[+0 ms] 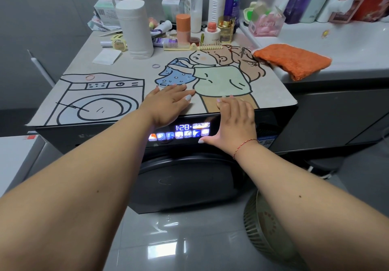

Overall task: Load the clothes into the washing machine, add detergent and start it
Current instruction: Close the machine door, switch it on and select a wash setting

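Standing at frame centre, one black front-loading washing machine (189,178), round door closed, contents not visible through the dark glass. Control panel (181,133) lit along the upper front edge: display reads 1:28, with a row of glowing icons beneath it.

Right hand (233,123): fingers straight and together, draped over the machine's top front edge, fingertips on the mat, thumb stretched left with its tip at the right end of the icon row. Nothing gripped. Thin red string bracelet (245,145) at the wrist.

Left hand (168,104): flat, palm down, fingers spread slightly, resting on the mat near the front edge above the panel. Nothing gripped.

Cartoon mat (105,94): covers the machine top; printed with a washing machine at left and a figure holding a blue garment at right.

Items on the rear of the mat: white paper roll (134,28), upright; cream comb (192,45), lying flat; orange-capped bottle (183,27); assorted tubes, small boxes and tall bottles, several blurred.

Orange cloth (292,60): lying at the near left corner of the white sink counter (347,45), just right of the machine.

Green fan (267,228): on the glossy grey floor, lower right, partly hidden by the right forearm.
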Tool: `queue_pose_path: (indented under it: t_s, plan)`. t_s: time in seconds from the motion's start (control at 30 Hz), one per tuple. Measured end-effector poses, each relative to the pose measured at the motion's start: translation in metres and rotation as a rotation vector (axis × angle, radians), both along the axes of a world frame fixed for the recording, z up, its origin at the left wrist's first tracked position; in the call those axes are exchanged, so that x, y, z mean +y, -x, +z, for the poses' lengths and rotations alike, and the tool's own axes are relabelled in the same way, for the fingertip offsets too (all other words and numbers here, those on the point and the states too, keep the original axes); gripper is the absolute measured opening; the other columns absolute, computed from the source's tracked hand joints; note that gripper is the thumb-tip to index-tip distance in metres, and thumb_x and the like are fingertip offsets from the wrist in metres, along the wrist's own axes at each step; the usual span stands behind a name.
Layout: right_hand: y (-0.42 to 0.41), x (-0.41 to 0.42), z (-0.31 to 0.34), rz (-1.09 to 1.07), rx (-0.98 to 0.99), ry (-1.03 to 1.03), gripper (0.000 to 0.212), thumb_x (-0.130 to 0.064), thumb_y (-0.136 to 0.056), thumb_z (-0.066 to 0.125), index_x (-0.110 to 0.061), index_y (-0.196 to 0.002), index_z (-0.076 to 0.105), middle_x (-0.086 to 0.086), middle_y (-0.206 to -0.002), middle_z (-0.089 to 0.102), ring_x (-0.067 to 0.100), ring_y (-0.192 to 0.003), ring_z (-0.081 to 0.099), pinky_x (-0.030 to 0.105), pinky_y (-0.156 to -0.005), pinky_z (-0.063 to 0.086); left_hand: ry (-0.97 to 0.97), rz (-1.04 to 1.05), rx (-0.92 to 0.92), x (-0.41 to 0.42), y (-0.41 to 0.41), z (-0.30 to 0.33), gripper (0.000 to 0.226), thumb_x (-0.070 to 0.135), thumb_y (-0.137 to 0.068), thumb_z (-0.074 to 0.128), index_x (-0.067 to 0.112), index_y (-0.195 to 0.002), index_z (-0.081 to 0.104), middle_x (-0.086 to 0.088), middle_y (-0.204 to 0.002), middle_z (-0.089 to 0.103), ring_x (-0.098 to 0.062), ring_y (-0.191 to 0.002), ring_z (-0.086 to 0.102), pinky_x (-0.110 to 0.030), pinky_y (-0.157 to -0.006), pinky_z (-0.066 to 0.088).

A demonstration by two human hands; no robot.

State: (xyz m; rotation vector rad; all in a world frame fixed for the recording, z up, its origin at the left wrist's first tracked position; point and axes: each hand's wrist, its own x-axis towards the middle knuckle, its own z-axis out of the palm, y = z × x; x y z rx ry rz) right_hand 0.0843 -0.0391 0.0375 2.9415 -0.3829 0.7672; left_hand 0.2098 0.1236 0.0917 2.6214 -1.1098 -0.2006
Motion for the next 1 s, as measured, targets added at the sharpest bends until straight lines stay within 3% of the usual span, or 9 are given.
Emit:
queue_pose_path:
  t_s: [0.5,0.67,0.83,1.0]
  plan:
    - [0.005,0.002,0.007,-0.001,0.084,-0.025,0.111,-0.082,-0.048,0.063,-0.01,-0.13,0.041,0.008,-0.13,0.05,0.03,-0.128,0.042,0.043,-0.112,0.019,0.0,0.014,0.042,0.002,0.004,0.004,0.047,0.045,-0.103,0.02,0.039,-0.149,0.029,0.011,-0.161,0.017,-0.01,-0.15,0.005,-0.044,-0.121,-0.002]
    - [0.01,0.004,0.014,0.005,0.149,-0.035,0.113,-0.084,-0.055,0.055,-0.009,-0.137,0.039,0.009,-0.137,0.045,0.03,-0.135,0.036,0.046,-0.116,0.021,0.071,0.05,0.131,0.006,0.008,0.009,0.046,0.041,-0.104,0.027,0.031,-0.147,0.038,0.007,-0.16,0.024,-0.012,-0.15,0.01,-0.045,-0.121,-0.002]
    - [0.019,0.002,0.03,0.053,0.287,-0.094,0.111,-0.085,-0.065,0.043,-0.017,-0.148,0.017,0.003,-0.153,0.023,0.022,-0.145,0.013,0.041,-0.121,0.004,0.159,0.118,0.155,0.018,0.02,0.013,0.044,0.034,-0.103,0.037,0.019,-0.143,0.047,-0.002,-0.156,0.034,-0.017,-0.146,0.024,-0.043,-0.121,0.012]
    - [0.029,0.002,0.048,0.075,0.352,-0.198,0.105,-0.084,-0.07,0.038,-0.022,-0.151,0.009,-0.001,-0.158,0.013,0.019,-0.147,0.007,0.039,-0.121,0.0,0.232,0.224,0.159,0.029,0.037,0.027,0.043,0.032,-0.101,0.044,0.009,-0.137,0.051,-0.008,-0.149,0.044,-0.022,-0.139,0.038,-0.03,-0.112,0.027]
